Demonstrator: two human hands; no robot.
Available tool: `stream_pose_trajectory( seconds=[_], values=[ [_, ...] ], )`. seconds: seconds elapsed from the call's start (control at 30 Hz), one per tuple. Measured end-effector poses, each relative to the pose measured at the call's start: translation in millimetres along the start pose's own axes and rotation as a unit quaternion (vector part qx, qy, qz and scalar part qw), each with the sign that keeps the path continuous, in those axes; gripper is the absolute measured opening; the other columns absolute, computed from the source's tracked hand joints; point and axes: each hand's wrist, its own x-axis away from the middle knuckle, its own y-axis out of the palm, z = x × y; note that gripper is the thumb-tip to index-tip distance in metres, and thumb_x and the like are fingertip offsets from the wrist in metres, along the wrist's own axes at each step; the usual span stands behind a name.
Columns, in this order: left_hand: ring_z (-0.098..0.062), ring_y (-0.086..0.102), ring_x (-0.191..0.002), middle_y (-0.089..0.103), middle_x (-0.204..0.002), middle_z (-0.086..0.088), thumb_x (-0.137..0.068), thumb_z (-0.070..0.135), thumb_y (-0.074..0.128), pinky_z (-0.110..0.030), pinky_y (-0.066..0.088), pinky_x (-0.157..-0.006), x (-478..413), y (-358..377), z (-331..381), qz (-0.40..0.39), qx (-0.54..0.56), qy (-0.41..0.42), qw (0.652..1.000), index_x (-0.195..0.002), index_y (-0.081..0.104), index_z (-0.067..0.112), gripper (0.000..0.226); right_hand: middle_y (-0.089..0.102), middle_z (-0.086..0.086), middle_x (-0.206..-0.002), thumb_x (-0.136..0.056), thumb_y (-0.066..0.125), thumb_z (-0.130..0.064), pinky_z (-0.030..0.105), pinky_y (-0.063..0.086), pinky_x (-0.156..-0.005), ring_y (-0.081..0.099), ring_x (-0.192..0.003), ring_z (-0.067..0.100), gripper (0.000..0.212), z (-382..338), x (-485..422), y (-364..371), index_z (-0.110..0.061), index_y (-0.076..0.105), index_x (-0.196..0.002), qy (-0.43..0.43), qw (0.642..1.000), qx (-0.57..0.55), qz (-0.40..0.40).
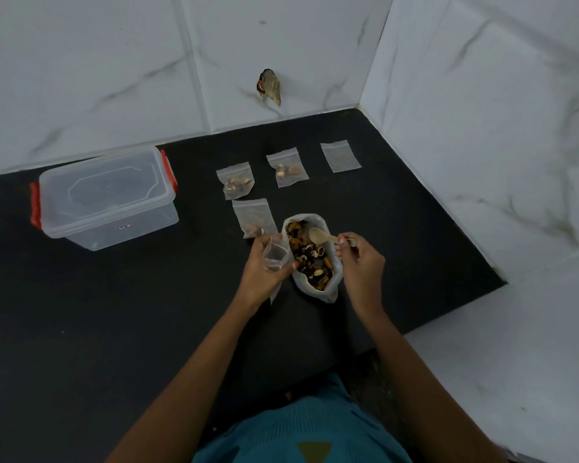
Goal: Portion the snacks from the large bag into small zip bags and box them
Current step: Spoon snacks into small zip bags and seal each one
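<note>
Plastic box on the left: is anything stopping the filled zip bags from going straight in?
Yes. The clear lid sits on the plastic box, covering its opening. On the counter between the filled zip bags and the box, nothing else shows.

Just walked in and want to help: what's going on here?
A person is portioning snacks at the counter. The left hand holds a zip bag beside the large bag. The right hand holds a spoon over the snacks inside. Three filled bags and an empty bag lie behind. The box sits left, lid on.
</note>
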Motion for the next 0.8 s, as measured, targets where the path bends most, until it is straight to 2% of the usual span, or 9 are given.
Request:
stream_pose_trajectory(
  seconds=[0.07,0.13,0.23,0.33,0.4,0.5,0.6,0.7,0.8],
  values=[
    [-0.002,0.039,-0.114,0.044,-0.116,0.017,-0.08,0.007,0.069,-0.003,0.04,-0.072,-3.4,0.4,-1.5,-0.007,0.001,-0.01,1.0,-0.117,0.043,0.022,0.048,0.062,0.001,-0.083,-0.092,0.053,-0.007,0.005,0.044,-0.067,0.057,-0.073,0.003,0.012,3.0,-4.4,6.0,-0.009,0.064,-0.093,-0.019,0.999,0.026,-0.001],
    [-0.008,0.04,-0.12,0.045,-0.124,0.01,-0.079,0.008,0.07,-0.01,0.039,-0.083,-8.5,0.9,-3.5,-0.008,0.007,-0.019,1.0,-0.117,0.043,0.021,0.048,0.062,0.002,-0.09,-0.092,0.053,-0.008,0.002,0.042,-0.069,0.058,-0.081,0.006,0.016,7.6,-8.3,11.5,-0.004,0.065,-0.101,-0.032,0.998,0.053,-0.002],
    [-0.013,0.041,-0.122,0.044,-0.129,0.002,-0.078,0.01,0.071,-0.023,0.039,-0.089,-14.9,1.6,-5.7,-0.012,0.014,-0.041,0.999,-0.113,0.042,0.024,0.047,0.065,0.007,-0.096,-0.091,0.054,-0.008,0.009,0.044,-0.075,0.059,-0.087,0.009,0.021,16.3,-8.7,18.3,-0.001,0.064,-0.107,-0.051,0.995,0.088,-0.019],
    [-0.012,0.043,-0.12,0.045,-0.123,0.007,-0.078,0.012,0.071,-0.021,0.041,-0.087,-19.5,1.8,-8.3,-0.025,0.019,-0.053,0.998,-0.109,0.044,0.027,0.044,0.067,0.01,-0.094,-0.091,0.054,-0.008,0.014,0.048,-0.076,0.063,-0.085,0.011,0.02,23.7,-6.2,23.0,-0.002,0.065,-0.106,-0.015,0.998,0.06,-0.016],
    [-0.012,0.046,-0.117,0.047,-0.121,0.008,-0.078,0.012,0.071,-0.016,0.043,-0.08,-21.6,1.6,-9.2,-0.035,0.027,-0.059,0.997,-0.108,0.045,0.028,0.043,0.068,0.007,-0.088,-0.093,0.052,-0.011,0.01,0.048,-0.071,0.064,-0.078,0.004,0.018,21.8,-7.8,25.0,-0.005,0.066,-0.103,0.057,0.998,-0.008,0.001],
    [-0.009,0.046,-0.114,0.046,-0.116,0.016,-0.079,0.01,0.07,-0.015,0.044,-0.08,-24.4,0.7,-10.4,-0.044,0.04,-0.064,0.996,-0.112,0.047,0.022,0.042,0.066,-0.001,-0.077,-0.094,0.05,-0.012,0.007,0.047,-0.065,0.061,-0.067,-0.006,0.016,17.7,-15.2,25.7,-0.007,0.065,-0.097,0.123,0.99,-0.064,0.025],
    [-0.005,0.046,-0.11,0.046,-0.111,0.022,-0.078,0.009,0.07,-0.017,0.045,-0.081,-26.2,0.4,-10.0,-0.044,0.044,-0.067,0.996,-0.115,0.048,0.018,0.044,0.062,-0.005,-0.072,-0.094,0.049,-0.011,0.007,0.045,-0.061,0.06,-0.064,-0.004,0.016,15.9,-22.6,22.1,-0.007,0.064,-0.093,0.131,0.989,-0.059,0.026],
    [-0.004,0.048,-0.108,0.047,-0.111,0.021,-0.078,0.009,0.07,-0.02,0.046,-0.084,-27.0,-0.2,-9.6,-0.048,0.046,-0.07,0.995,-0.116,0.047,0.017,0.045,0.061,0.0,-0.076,-0.093,0.05,-0.011,0.015,0.046,-0.066,0.059,-0.072,0.007,0.013,12.5,-27.0,16.1,-0.01,0.063,-0.091,0.107,0.994,-0.016,-0.001],
    [0.004,0.05,-0.099,0.048,-0.109,0.021,-0.079,0.007,0.069,-0.012,0.047,-0.075,-25.1,-1.8,-9.3,-0.051,0.05,-0.07,0.995,-0.117,0.047,0.016,0.045,0.06,0.002,-0.078,-0.093,0.049,-0.01,0.015,0.046,-0.065,0.058,-0.072,0.009,0.013,8.6,-27.7,9.9,-0.016,0.059,-0.088,0.079,0.996,0.013,-0.032]
  ],
)
